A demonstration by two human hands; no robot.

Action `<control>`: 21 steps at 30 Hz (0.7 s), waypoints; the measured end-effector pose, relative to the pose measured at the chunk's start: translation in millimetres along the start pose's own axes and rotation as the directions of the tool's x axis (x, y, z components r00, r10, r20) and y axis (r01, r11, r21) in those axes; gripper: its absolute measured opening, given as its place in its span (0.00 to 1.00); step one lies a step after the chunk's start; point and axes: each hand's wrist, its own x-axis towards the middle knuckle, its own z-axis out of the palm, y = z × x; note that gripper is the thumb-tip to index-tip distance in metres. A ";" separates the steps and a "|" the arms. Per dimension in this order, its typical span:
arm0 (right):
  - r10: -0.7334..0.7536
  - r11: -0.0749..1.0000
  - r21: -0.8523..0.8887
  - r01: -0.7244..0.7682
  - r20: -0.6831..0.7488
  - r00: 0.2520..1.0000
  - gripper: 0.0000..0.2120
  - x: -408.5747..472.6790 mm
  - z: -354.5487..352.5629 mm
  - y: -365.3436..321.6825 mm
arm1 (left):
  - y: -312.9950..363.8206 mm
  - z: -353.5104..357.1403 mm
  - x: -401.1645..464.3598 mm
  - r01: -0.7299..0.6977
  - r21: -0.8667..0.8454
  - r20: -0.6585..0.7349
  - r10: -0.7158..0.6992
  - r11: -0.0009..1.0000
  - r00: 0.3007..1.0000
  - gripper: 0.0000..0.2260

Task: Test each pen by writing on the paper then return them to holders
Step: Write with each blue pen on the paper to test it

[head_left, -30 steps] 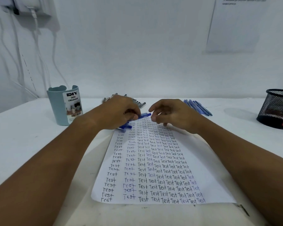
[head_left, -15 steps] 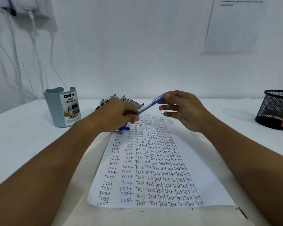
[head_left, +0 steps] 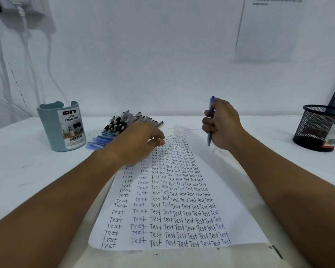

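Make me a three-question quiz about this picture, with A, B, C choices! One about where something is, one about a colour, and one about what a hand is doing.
1. Where is the black mesh holder?
A. At the table's far right
B. On top of the paper
C. Beside the blue-grey organizer

2. What colour is the pen held by the right hand?
A. Red
B. Blue
C. Green

3. What is the left hand doing?
A. Gripping a pen
B. Holding the organizer
C. Resting over the top of the paper, holding nothing

Answers:
1. A, because it stands alone near the right edge, while the blue-grey organizer is far off on the left.
2. B, because its barrel and top end show blue above and below the curled fingers.
3. C, because its fingers look loose and empty above the paper, with the pen piles just behind it.
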 end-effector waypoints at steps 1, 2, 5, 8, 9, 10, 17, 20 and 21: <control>0.010 1.000 -0.001 -0.010 -0.027 1.000 0.10 0.8 0.6 -0.1 | -0.2 1.3 0.2 -0.007 0.036 0.028 0.006 0.999 1.000 0.12; 0.017 1.000 -0.001 -0.017 -0.048 0.999 0.11 1.4 1.4 -0.3 | 0.3 2.3 0.0 -0.009 0.054 0.056 0.006 0.998 0.998 0.13; 0.012 1.000 -0.012 -0.013 -0.069 0.998 0.10 3.5 5.4 -2.8 | -0.4 5.2 0.8 -0.016 0.066 0.114 0.009 0.998 0.993 0.15; -0.014 0.999 0.030 0.016 -0.063 0.998 0.07 13.4 4.1 -2.8 | -1.5 7.3 1.9 -0.019 0.079 0.169 0.005 0.997 0.986 0.17; -0.029 0.998 0.057 0.032 -0.044 0.999 0.07 16.9 3.0 -2.5 | -2.0 7.9 2.6 -0.022 0.077 0.181 0.008 0.997 0.983 0.17; -0.039 0.996 0.081 0.041 -0.020 0.999 0.08 20.3 1.5 -2.1 | -2.8 8.6 3.3 -0.025 0.072 0.191 0.011 0.997 0.982 0.17; -0.141 0.882 -0.440 0.170 0.096 0.985 0.09 40.5 -7.2 15.0 | -8.1 11.1 10.8 -0.039 0.100 0.226 0.015 0.994 0.974 0.18; -0.081 0.916 -0.382 0.122 0.123 0.989 0.08 42.4 -6.2 24.6 | -12.0 12.7 14.1 -0.040 0.096 0.222 0.018 0.995 0.975 0.18; -0.058 0.922 -0.373 0.102 0.129 0.990 0.11 42.5 -7.1 28.4 | -13.3 13.4 14.8 -0.038 0.096 0.223 0.016 0.995 0.975 0.18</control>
